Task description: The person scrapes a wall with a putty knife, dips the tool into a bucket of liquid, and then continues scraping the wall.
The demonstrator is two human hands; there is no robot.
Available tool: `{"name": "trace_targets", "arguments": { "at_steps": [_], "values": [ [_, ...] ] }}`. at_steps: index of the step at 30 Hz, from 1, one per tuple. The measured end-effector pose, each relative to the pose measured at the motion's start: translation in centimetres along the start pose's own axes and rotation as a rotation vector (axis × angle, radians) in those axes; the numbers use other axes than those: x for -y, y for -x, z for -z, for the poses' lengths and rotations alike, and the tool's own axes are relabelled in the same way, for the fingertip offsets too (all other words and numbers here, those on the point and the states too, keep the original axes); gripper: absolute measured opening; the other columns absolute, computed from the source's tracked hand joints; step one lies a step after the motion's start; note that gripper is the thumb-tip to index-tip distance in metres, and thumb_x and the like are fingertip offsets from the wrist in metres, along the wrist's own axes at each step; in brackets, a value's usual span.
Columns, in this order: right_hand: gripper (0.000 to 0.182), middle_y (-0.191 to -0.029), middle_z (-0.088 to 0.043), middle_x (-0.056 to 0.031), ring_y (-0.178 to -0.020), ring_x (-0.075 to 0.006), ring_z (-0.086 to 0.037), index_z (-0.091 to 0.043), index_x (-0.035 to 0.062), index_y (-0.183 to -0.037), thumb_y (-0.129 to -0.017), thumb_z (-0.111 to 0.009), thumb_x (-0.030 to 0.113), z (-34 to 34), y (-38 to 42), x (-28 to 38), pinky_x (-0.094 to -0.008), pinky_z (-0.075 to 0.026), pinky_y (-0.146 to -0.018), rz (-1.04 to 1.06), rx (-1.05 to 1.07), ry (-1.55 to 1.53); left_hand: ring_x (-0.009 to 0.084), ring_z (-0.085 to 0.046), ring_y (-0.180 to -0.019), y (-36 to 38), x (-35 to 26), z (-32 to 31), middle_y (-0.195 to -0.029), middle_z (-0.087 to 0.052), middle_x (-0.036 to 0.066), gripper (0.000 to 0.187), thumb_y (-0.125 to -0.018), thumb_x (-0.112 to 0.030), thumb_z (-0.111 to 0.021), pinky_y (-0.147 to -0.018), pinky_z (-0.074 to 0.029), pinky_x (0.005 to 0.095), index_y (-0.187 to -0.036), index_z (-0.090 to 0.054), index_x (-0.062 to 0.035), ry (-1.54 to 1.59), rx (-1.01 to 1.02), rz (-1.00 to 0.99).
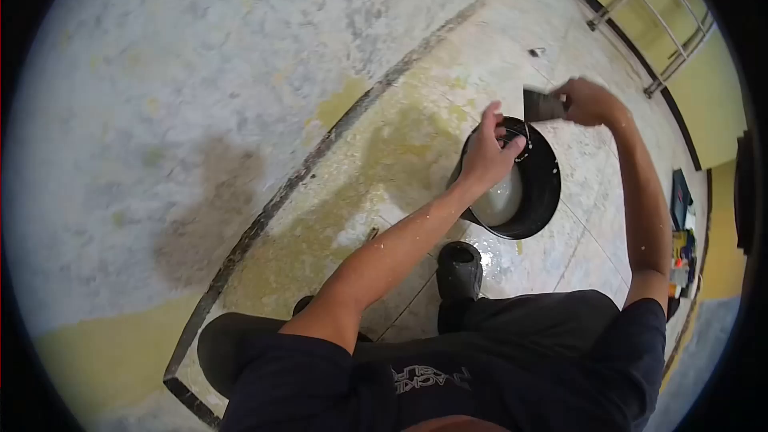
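A black bucket (546, 192) stands on the floor in front of my feet, with whitish liquid (500, 200) inside. My left hand (490, 150) is over its far left rim, thumb and fingers spread apart and nothing gripped between them. A thin wire handle (526, 134) shows by the thumb. Beyond the bucket's right side, my right hand (590, 102) is closed around a scraper (541, 105) with a flat, dark, broad blade. The blade points left and overlaps the bucket's far edge in this view.
A patchy white wall (264, 56) rises on the left, with a dark border strip (320, 152) along its foot. Metal ladder-like rails (668, 16) stand at the upper right. Several small items (682, 252) lie by the right wall. Wet splashes (492, 260) mark the tiled floor.
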State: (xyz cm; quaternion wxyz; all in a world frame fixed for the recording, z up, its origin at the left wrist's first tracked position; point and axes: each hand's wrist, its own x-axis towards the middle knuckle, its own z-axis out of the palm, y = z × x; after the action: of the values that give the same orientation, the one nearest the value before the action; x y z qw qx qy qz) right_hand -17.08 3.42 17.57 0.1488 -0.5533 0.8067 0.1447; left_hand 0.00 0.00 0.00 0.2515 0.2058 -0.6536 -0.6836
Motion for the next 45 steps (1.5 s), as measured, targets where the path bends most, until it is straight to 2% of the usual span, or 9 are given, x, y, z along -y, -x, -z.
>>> {"name": "trace_targets", "arguments": {
  "at_steps": [2, 3, 6, 10, 16, 20, 26, 32, 45],
  "values": [
    [0.045, -0.078, -0.068, -0.0147, -0.065, -0.0228, -0.062, -0.065, 0.0031, -0.114, -0.070, -0.065, 0.007, 1.4, -1.3, 0.0, -0.0356, -0.051, -0.060, 0.198, -0.262, -0.054, 0.0247, -0.055, -0.104, -1.1, -0.1, -0.7, -0.129, -0.049, 0.015, 0.069, -0.086, -0.020, -0.067, -0.090, -0.046, 0.0364, -0.143, -0.029, -0.0122, 0.425, -0.324, -0.078],
    [0.046, -0.080, -0.068, -0.0133, -0.064, -0.0179, -0.060, -0.061, -0.0009, -0.119, -0.074, -0.064, 0.006, -0.9, -3.4, 5.4, -0.0332, -0.049, -0.055, 0.182, -0.237, -0.449, 0.0247, -0.055, -0.104, -0.1, 0.7, 6.7, -0.129, -0.049, 0.015, 0.069, -0.086, -0.020, -0.067, -0.090, -0.046, 0.0364, -0.143, -0.029, -0.0122, 0.203, -0.318, -0.085],
    [0.044, -0.073, -0.061, -0.0072, -0.057, -0.0108, -0.054, -0.056, -0.0046, -0.122, -0.080, -0.060, 0.007, -2.6, -6.1, 8.9, -0.0264, -0.045, -0.048, 0.248, -0.009, -0.757, 0.0240, -0.056, -0.101, -0.5, 0.5, 8.0, -0.124, -0.051, 0.011, 0.065, -0.089, -0.042, -0.062, -0.087, -0.045, 0.0358, -0.137, -0.034, -0.0088, 0.868, -0.681, 0.125],
    [0.021, -0.069, -0.061, -0.0118, -0.052, -0.0155, -0.056, -0.060, -0.0093, -0.093, -0.079, -0.057, 0.005, -7.8, -10.9, 18.7, -0.0298, -0.047, -0.043, 0.248, 0.229, -1.288, 0.0265, -0.058, -0.095, 1.2, 0.9, 13.4, -0.110, -0.059, 0.009, 0.061, -0.089, -0.059, -0.053, -0.086, -0.045, 0.0424, -0.121, -0.045, -0.0072, 1.094, -0.839, 0.275],
    [0.056, -0.112, -0.063, -0.0236, -0.096, -0.0356, -0.063, -0.058, -0.0017, -0.120, -0.088, -0.053, 0.045, -15.7, -13.7, 34.9, -0.0485, -0.048, -0.078, 0.064, 0.149, -1.816, 0.0231, -0.061, -0.085, 4.2, -0.3, 24.3, -0.095, -0.062, 0.010, 0.041, -0.094, -0.050, -0.049, -0.075, -0.050, 0.0424, -0.099, -0.056, -0.0091, 0.602, -0.786, 0.506],
    [0.058, -0.102, -0.065, -0.0175, -0.082, -0.0289, -0.063, -0.049, 0.0020, -0.132, -0.092, -0.050, 0.044, -17.0, -12.1, 41.9, -0.0439, -0.050, -0.068, -0.293, -0.243, -1.928, 0.0196, -0.059, -0.078, 7.6, -2.9, 27.3, -0.090, -0.059, 0.008, 0.033, -0.094, -0.040, -0.051, -0.062, -0.048, 0.0349, -0.098, -0.056, -0.0077, 0.169, -0.541, 0.654],
    [0.030, -0.071, -0.048, -0.0040, -0.054, -0.0159, -0.048, -0.049, 0.0161, -0.121, -0.099, -0.041, 0.035, -16.3, -11.5, 40.7, -0.0341, -0.041, -0.048, -0.022, 0.659, -2.894, 0.0141, -0.049, -0.062, 9.7, -6.8, 26.6, -0.077, -0.054, 0.003, 0.031, -0.094, -0.041, -0.049, -0.054, -0.039, 0.0276, -0.090, -0.058, -0.0121, -0.099, -0.478, 0.756],
    [0.035, -0.074, -0.049, -0.0070, -0.052, -0.0195, -0.046, -0.047, 0.0128, -0.123, -0.100, -0.034, 0.035, -15.2, -9.3, 38.8, -0.0371, -0.042, -0.048, -0.146, 0.223, -2.383, 0.0242, -0.049, -0.079, 12.1, -6.4, 24.3, -0.089, -0.050, 0.005, 0.053, -0.094, -0.047, -0.051, -0.066, -0.044, 0.0391, -0.127, -0.044, -0.0062, -0.039, -0.582, 0.714],
    [0.023, -0.076, -0.049, -0.0049, -0.062, -0.0196, -0.050, -0.048, 0.0105, -0.097, -0.099, -0.042, 0.033, -13.7, -11.5, 36.2, -0.0378, -0.046, -0.055, -0.219, 0.761, -2.762, 0.0138, -0.056, -0.102, 10.2, -7.6, 20.2, -0.133, -0.047, 0.007, 0.065, -0.096, -0.029, -0.052, -0.074, -0.051, 0.0326, -0.149, -0.020, -0.0083, -0.063, -0.625, 0.623]
  ]
}}
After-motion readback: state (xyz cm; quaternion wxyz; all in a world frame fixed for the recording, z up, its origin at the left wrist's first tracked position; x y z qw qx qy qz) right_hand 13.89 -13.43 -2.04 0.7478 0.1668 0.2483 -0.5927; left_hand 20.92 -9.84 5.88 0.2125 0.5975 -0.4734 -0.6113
